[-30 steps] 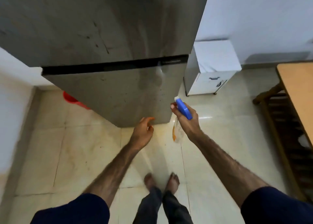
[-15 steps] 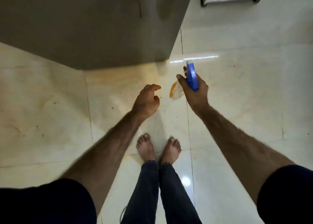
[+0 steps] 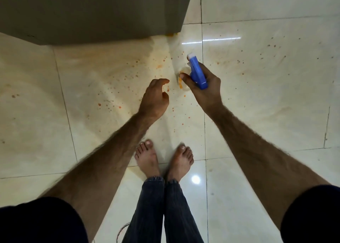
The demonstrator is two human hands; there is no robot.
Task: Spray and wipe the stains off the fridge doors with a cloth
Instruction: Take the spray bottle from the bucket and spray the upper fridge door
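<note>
While right hand (image 3: 204,88) fingers (image 3: 184,76) grip spray bottle (image 3: 197,71), left hand (image 3: 155,99) fingers loosely curled, empty, beside it.

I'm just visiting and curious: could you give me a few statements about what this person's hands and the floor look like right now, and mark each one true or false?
1. The right hand holds a spray bottle with a blue head. True.
2. The left hand grips a cloth. False: it is empty, fingers loosely curled.
3. Orange spots speckle the floor tiles near the fridge. True.
4. The person wears shoes. False: the feet are bare.
5. A cloth lies on the floor. False: none is in view.
</note>
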